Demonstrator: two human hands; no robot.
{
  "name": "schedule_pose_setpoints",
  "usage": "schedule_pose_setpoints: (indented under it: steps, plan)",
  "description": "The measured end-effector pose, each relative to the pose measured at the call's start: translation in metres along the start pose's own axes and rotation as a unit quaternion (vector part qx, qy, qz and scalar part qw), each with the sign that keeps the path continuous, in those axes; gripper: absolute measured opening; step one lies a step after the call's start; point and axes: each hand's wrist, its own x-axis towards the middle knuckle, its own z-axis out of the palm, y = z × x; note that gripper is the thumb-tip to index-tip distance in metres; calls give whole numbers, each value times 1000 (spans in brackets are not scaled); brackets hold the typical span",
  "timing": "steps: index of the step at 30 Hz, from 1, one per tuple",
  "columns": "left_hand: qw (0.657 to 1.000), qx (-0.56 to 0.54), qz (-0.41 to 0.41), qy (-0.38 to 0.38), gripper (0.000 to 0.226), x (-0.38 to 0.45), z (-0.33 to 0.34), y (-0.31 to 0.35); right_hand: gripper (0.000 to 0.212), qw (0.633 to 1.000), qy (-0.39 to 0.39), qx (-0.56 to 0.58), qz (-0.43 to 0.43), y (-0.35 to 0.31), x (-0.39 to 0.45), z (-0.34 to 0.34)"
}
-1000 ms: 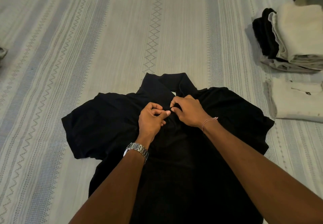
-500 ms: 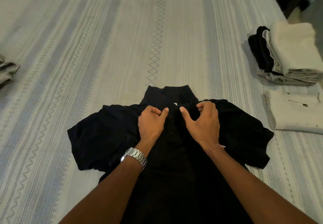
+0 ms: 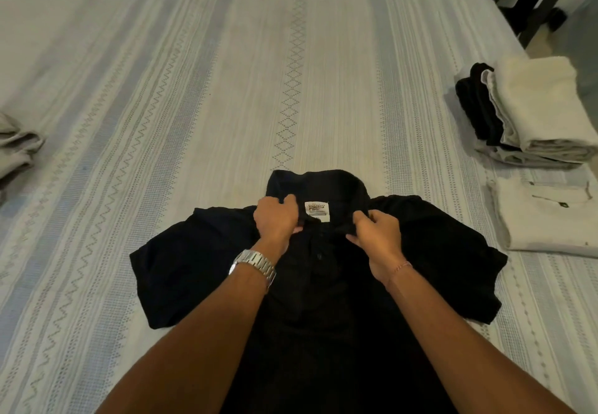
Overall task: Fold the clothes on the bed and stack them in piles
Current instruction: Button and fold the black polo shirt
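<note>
Head view: a black short-sleeved polo shirt (image 3: 207,268) lies front-up on the pale striped woven bedspread (image 3: 194,90); left hand (image 3: 275,219) and right hand (image 3: 377,235) each pinch its collar beside the white neck label (image 3: 317,211), near a folded cream and black pile (image 3: 530,116)

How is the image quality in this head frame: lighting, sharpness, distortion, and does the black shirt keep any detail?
Head view: dim, warm light; the black polo shirt is nearly featureless, only its white neck label readable as a shape; both hands, left hand and right hand, look sharp; wide-angle bending fans the patterned bedspread stripes outward.
</note>
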Motion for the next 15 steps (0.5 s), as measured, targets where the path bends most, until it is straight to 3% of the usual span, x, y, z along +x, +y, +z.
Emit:
schedule_pose_setpoints:
  steps: [3,6,8,11,13,15]
  plan:
    - [977,-199,-81,-10,18,-3,-15,-1,17,993,-5,114,32,0,-6,-9]
    - [946,-302,-112,-33,45,-8,-29,0,14,987,15,159,35,2,-15,-17]
    - [962,-262,-69,-23,44,-21,-34,-2,20,991,24,126,33,6,-24,-20]
    - [989,-140,42,4,24,-54,-39,-7,33,999,24,17,16,10,-38,-23]
    - [989,-101,110,3,22,-69,-43,-18,47,993,45,-93,-60,13,-45,-22]
    - [983,-41,181,8,37,-71,-49,-32,51,960,82,-187,-192,14,-50,-20]
